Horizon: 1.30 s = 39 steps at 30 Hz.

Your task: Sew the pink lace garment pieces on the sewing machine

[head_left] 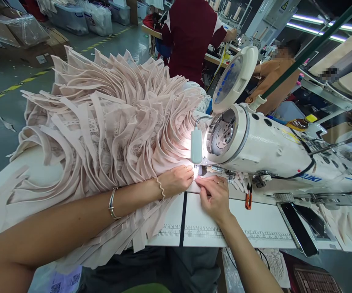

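A big heap of pale pink fabric pieces [111,130], some with lace, spreads over the left of the sewing table [205,228]. My left hand [177,180] is closed on the edge of a pink piece just left of the needle area. Close by on the right, my right hand [214,195] pinches the same fabric edge with thumb and forefinger. Above both hands stands the white sewing machine head [261,140], its round cover [235,79] swung up. A small lamp [196,145] lights the stitching spot; the needle itself is hidden by glare and fingers.
Orange-handled thread snips [248,197] lie right of my right hand. A phone [298,228] rests at the table's front edge, near a printed ruler strip [203,232]. Beyond the heap, a person in a maroon top [191,36] sits at another machine; another person in brown [273,81] is farther right.
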{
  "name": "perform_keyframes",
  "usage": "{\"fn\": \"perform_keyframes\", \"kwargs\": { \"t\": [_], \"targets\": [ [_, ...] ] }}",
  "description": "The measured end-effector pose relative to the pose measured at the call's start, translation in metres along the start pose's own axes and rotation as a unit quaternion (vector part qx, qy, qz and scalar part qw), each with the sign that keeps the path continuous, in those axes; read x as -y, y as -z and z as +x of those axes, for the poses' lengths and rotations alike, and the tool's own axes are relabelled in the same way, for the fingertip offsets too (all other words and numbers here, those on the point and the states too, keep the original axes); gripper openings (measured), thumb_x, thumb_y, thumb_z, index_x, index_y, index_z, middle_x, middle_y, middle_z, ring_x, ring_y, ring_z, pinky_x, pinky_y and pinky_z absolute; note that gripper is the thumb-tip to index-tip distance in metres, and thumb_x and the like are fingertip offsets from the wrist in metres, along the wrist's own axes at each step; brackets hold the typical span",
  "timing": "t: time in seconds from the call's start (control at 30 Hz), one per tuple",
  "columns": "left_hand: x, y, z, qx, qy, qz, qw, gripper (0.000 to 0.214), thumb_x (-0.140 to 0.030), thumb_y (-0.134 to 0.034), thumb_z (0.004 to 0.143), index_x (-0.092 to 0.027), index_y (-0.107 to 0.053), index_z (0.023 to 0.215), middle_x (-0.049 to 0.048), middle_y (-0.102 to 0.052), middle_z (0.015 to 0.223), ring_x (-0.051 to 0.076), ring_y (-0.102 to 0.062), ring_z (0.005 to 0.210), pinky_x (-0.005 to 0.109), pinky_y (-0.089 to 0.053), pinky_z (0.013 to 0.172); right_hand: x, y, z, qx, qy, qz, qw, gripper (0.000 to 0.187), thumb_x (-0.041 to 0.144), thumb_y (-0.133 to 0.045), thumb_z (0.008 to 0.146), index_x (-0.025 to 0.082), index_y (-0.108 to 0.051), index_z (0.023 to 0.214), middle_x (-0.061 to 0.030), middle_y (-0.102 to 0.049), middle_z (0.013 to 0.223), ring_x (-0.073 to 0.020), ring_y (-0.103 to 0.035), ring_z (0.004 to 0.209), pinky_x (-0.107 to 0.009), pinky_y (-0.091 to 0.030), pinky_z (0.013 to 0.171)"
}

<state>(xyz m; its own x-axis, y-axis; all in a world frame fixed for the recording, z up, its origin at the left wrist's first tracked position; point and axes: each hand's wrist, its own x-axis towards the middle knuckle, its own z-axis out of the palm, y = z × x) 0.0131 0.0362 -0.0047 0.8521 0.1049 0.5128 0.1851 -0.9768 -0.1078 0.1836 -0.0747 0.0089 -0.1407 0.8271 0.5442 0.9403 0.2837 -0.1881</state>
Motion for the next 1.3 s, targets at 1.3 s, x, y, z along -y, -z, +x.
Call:
{"fn": "perform_keyframes", "kwargs": {
  "t": [1.3],
  "targets": [
    [0.013, 0.012, 0.0, 0.134, 0.105, -0.112, 0.979, 0.023, -0.009, -0.042, 0.097, -0.013, -0.058, 0.114, 0.0139, -0.058, 0.133, 0.025, -0.057, 0.119, 0.038, -0.048, 0.101, -0.016, -0.009, 0.002, 0.094, -0.027, -0.031, 0.995, 0.044, 0.003, -0.041, 0.085, 0.023, -0.072, 0.109, -0.0038, -0.071, 0.126, -0.0214, -0.062, 0.114, -0.04, -0.037, 0.106]
  ]
}}
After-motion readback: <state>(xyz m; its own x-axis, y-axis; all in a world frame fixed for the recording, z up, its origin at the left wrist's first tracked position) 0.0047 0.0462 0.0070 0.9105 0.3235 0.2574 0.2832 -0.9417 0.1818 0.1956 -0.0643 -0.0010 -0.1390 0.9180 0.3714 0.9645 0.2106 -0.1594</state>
